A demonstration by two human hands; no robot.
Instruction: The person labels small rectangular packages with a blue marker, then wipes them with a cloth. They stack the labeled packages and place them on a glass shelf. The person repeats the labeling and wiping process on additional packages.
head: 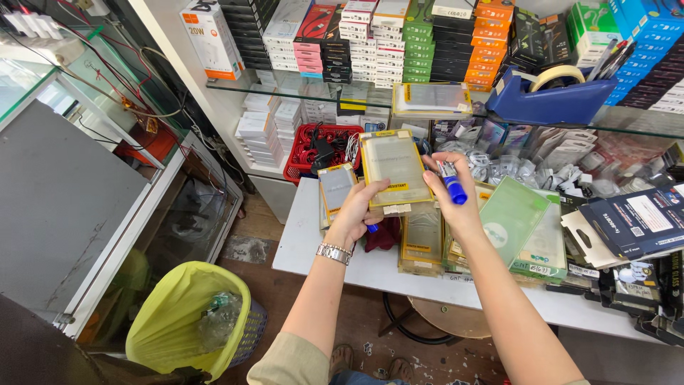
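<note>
Yellow-edged flat screen-protector pack (394,170), likely light, stiff and slippery, pinched at its lower edge by left hand (354,214) above white table (335,260); blue-capped marker (451,184) clasped in right hand (456,196), just right.

A single head-worn camera looks steeply down and forward from above the white counter (320,249). It sits close enough that both forearms rise from the bottom edge toward the counter. Beyond the counter, glass shelves of stacked boxes (399,39) fill the top of the frame. Left of the counter and lower down stands a bin lined with a yellow bag (178,321); the floor shows beneath the counter.
</note>
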